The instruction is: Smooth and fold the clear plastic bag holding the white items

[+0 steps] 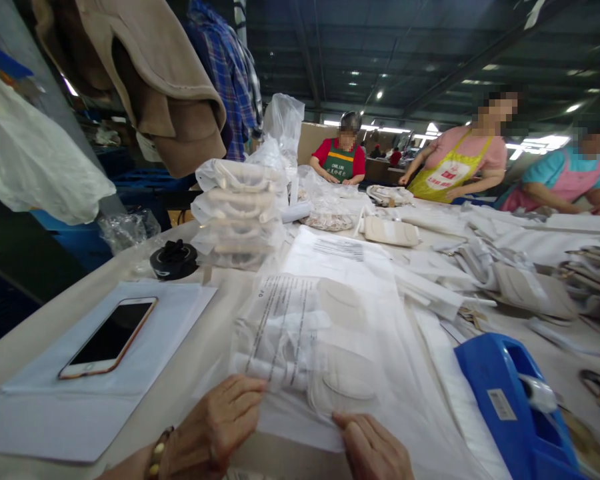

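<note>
A translucent plastic bag (pixel 275 320) with printed lines of text lies flat in front of me. Inside it is a beige item with rounded flaps (pixel 345 377), partly wrapped in white; its exact kind is blurred by the plastic. My left hand (pixel 225 417), with a beaded bracelet at the wrist, pinches the bag's near left edge. At the near right edge, below the beige flap, my right hand (pixel 373 447) has thumb and fingers closed on the plastic. Beneath the bag are more white plastic bags (pixel 345 257) with print.
Left are a phone (pixel 107 337) on white paper (pixel 175 333), a black round object (pixel 174 259) and a stack of bagged beige items (pixel 240 213). A blue tape dispenser (pixel 515 407) stands right. Beige pouches (pixel 533 290) cover the far right. Several co-workers work across the table.
</note>
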Available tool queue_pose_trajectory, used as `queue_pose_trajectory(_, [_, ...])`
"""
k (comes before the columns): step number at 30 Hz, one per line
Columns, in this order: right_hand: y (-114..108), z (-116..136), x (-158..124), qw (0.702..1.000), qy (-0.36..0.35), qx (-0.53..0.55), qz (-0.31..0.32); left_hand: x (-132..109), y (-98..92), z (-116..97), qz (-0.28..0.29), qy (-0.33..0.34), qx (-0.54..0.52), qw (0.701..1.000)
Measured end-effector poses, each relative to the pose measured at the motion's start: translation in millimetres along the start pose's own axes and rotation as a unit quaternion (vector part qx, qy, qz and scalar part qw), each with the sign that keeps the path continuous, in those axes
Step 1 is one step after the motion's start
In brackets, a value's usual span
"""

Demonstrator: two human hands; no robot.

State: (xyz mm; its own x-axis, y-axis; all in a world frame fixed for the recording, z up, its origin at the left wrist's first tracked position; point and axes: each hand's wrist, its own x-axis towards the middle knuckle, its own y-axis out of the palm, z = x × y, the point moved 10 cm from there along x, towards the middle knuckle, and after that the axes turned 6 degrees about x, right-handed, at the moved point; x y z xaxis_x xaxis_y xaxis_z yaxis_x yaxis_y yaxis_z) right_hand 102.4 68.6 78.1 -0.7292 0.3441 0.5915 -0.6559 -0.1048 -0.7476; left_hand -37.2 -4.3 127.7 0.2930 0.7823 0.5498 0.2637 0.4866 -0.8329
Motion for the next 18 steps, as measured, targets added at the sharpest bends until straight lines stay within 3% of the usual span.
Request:
queue_pose_trajectory(5, [12.5, -38.1, 12.8, 0.979, 0.163, 0.067, 0.099, 13.2, 15.9, 15.5, 0.077, -0.07, 0.013, 0.994])
queue_pose_trajectory(9, [19.9, -58.7, 17.8, 0.935, 0.298, 0.11, 0.159, 26.3, 23.4, -4.0, 0.071, -0.04, 0.089, 0.993])
queue_pose_trajectory(13, [18.7, -59.3, 21.0, 0.92, 0.325, 0.151, 0.16, 46.2, 43.6, -30.0, 0.064, 0.027, 0.104, 0.992])
queue_pose_trajectory(18, [20.1, -61.0, 16.2, 0.916, 0.336, 0.145, 0.167, 64.4, 82.0, -16.2, 0.167, -0.022, 0.023, 0.986])
